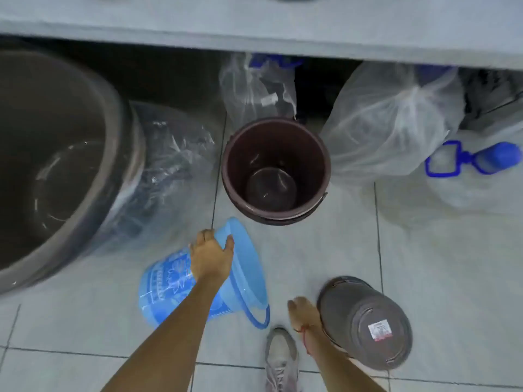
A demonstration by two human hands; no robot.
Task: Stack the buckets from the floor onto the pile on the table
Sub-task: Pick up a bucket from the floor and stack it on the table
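A light blue bucket point(169, 287) with white print lies tilted on the tiled floor, mouth toward the right. My left hand point(210, 257) grips its upper rim. A grey bucket point(368, 323) with a label on its base is tipped over at the lower right, and my right hand point(304, 311) is against its left side; its fingers are hidden behind the bucket. A dark maroon bucket point(276, 168) stands upright on the floor further ahead, with nothing inside. The table's edge point(254, 38) runs across the top; the pile on it is out of sight.
A large dark tub point(56, 154) fills the left side. Clear plastic bags point(396, 120) of goods sit under the table, with blue-handled items point(481, 159) at the right. My shoe point(281, 360) stands on the tiles between my arms.
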